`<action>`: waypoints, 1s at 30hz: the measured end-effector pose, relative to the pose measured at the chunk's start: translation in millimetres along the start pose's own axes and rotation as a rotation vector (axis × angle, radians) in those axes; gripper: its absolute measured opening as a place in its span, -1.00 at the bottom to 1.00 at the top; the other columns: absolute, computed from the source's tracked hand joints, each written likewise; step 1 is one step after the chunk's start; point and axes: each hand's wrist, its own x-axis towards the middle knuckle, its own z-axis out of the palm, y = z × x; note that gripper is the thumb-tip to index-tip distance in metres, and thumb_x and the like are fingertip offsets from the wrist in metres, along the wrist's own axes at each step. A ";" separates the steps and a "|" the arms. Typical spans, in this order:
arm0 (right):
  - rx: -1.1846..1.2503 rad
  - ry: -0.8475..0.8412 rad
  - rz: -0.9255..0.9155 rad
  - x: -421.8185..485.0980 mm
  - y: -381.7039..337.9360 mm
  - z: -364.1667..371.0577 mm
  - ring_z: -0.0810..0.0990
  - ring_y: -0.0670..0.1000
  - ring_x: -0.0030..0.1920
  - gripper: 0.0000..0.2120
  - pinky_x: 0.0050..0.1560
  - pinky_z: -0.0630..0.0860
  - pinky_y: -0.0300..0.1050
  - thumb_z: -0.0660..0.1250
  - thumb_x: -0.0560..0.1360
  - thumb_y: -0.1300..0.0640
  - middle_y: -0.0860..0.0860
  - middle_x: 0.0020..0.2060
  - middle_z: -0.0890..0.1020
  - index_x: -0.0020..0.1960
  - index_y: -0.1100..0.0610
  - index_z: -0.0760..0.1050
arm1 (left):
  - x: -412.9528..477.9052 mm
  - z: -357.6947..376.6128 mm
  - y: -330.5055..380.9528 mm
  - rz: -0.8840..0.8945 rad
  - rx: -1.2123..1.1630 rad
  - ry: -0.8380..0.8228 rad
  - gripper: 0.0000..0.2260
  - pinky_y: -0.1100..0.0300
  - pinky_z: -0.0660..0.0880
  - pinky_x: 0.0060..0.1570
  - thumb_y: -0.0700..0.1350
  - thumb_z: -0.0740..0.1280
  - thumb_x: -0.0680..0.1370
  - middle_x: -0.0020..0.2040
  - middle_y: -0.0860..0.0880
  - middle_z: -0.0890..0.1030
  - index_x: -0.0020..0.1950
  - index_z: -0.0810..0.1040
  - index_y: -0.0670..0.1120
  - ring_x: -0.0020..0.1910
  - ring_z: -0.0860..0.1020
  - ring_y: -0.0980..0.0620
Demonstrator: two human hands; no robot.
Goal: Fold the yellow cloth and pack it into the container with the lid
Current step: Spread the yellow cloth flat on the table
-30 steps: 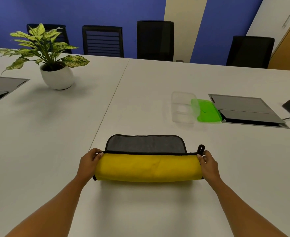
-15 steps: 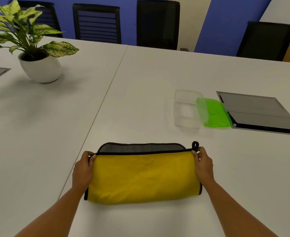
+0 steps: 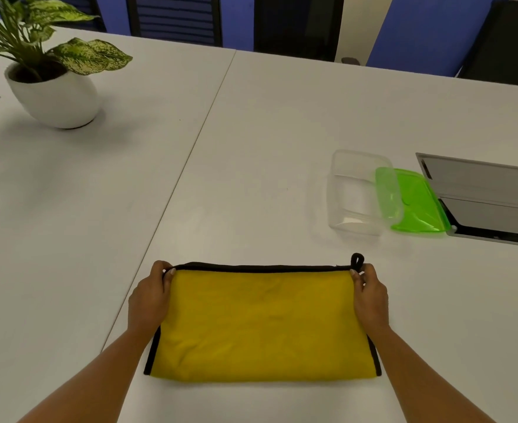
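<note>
Now both hands, left hand and right hand, pinch the yellow cloth's far corners, lining up its fold near the container.

Bare table between cloth and container.

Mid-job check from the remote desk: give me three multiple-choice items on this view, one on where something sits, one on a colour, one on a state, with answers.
1. Where does the green lid lie?
A. On the cloth
B. Beside the clear container, on its right
C. Beside the plant pot

2. What colour is the trim of the yellow cloth?
A. Black
B. White
C. Red

3. What state is the container in?
A. Lid shut on it
B. Open and empty
C. Open with the cloth inside

Answers: 1 B, the lid rests against the container's right side. 2 A, a dark edge borders the cloth. 3 B, the lid is off, and the left hand and right hand hold the cloth on the table.
</note>
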 end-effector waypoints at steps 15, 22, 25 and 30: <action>-0.119 0.084 0.085 6.7 1.9 19.6 0.50 0.21 -0.07 -0.75 -0.22 0.28 -0.08 0.09 0.59 0.09 0.21 -0.12 0.52 -0.03 0.28 0.40 | 11.9 15.5 -1.4 0.067 -0.022 0.013 -0.83 0.10 0.39 -0.21 -0.16 0.15 0.61 -0.12 -0.16 0.54 -0.02 0.47 -0.22 -0.15 0.48 -0.05; -0.200 0.183 0.062 -0.6 7.7 27.9 0.52 0.24 -0.07 -0.73 -0.25 0.33 -0.06 0.12 0.58 0.10 0.25 -0.10 0.57 0.01 0.31 0.43 | 14.5 18.9 0.0 0.071 -0.023 0.004 -0.84 0.12 0.39 -0.16 -0.17 0.19 0.59 -0.11 -0.16 0.55 -0.01 0.50 -0.23 -0.13 0.47 -0.03; -0.253 0.243 0.111 -15.0 14.7 29.0 0.53 0.25 -0.08 -0.75 -0.25 0.36 -0.04 0.14 0.58 0.13 0.26 -0.08 0.58 0.04 0.32 0.44 | 14.5 19.1 2.9 0.087 0.036 -0.006 -0.83 0.14 0.40 -0.17 -0.14 0.21 0.58 -0.08 -0.15 0.57 0.02 0.52 -0.22 -0.13 0.45 0.03; -0.273 0.287 0.145 -28.6 19.2 23.7 0.54 0.28 -0.12 -0.78 -0.23 0.45 0.05 0.17 0.56 0.17 0.28 -0.10 0.59 0.02 0.33 0.45 | 13.0 18.2 19.3 0.072 0.185 0.028 -0.84 0.00 0.41 -0.09 -0.15 0.26 0.55 -0.05 -0.18 0.59 -0.01 0.56 -0.22 -0.06 0.51 -0.13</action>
